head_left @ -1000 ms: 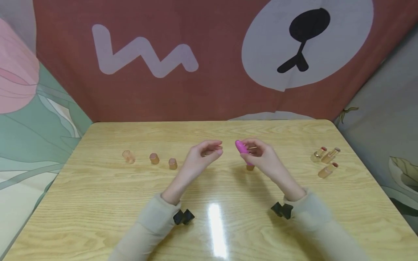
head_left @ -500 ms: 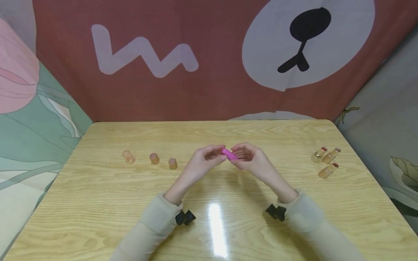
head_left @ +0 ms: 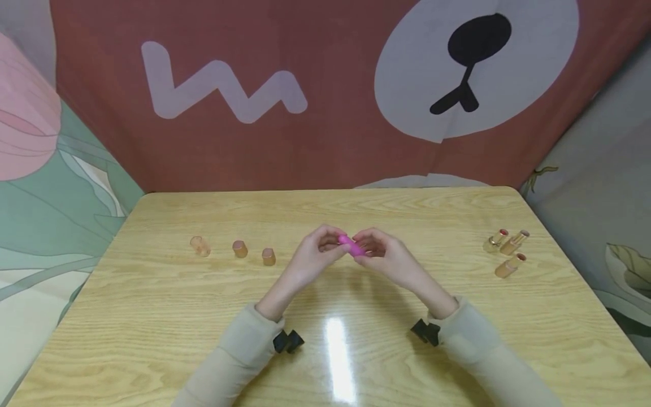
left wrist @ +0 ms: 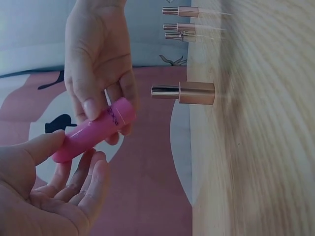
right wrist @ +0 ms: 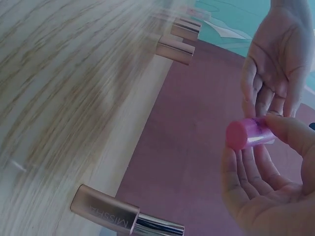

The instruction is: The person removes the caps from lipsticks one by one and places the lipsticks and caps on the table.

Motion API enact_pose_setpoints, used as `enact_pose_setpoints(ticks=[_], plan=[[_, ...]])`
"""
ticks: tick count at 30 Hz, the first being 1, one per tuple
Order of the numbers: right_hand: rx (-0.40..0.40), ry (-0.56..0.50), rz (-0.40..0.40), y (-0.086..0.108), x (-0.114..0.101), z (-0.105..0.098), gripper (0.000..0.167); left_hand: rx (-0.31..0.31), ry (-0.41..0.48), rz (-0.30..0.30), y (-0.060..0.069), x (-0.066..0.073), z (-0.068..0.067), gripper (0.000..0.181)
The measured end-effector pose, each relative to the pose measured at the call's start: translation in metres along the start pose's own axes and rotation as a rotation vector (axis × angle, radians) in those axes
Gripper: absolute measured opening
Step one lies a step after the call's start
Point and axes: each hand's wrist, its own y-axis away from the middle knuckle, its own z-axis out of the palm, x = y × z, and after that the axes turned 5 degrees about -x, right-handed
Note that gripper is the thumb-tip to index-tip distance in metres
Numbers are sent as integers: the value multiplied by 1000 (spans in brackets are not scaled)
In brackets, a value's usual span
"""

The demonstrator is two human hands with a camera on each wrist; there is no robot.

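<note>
A pink lipstick tube (head_left: 352,246) with one rounded end is held in the air above the table, between both hands. My left hand (head_left: 311,257) pinches its rounded end with thumb and fingers. At the flat end, my right hand (head_left: 390,259) holds the tube by thumb and fingers; a seam and small lettering show there in the left wrist view. Below the hands, an uncapped rose-gold lipstick (left wrist: 197,93) stands upright on the table. "MISSHA" is legible on that same lipstick (right wrist: 106,209) in the right wrist view; in the head view my right hand hides it.
Several things stand on the wood-grain table (head_left: 203,316). Two rose-gold caps (head_left: 240,249) and a clear peach-coloured cap (head_left: 200,246) are at the left. Three uncapped lipsticks (head_left: 511,265) form a group at the right. A printed cloth (head_left: 335,141) hangs behind the far edge.
My right hand has carried the pink lipstick tube leftward to my left hand, which had been holding nothing and now pinches its rounded end. The standing lipsticks and caps have not moved.
</note>
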Motion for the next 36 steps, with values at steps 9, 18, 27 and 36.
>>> enact_pose_setpoints(ticks=[9, 18, 27, 36], plan=[[-14, 45, -12, 1, -1, 5, 30, 17, 96, -13, 1, 0, 2, 27], [8, 29, 26, 0, -2, 6, 30, 93, 160, 10, 1, 1, 3, 27], [-10, 55, 6, -1, -4, 6, 31, 137, 189, -31, -1, 0, 2, 26], [2, 56, 0, -2, -4, 7, 30, 184, 208, -24, -2, 2, 2, 24]])
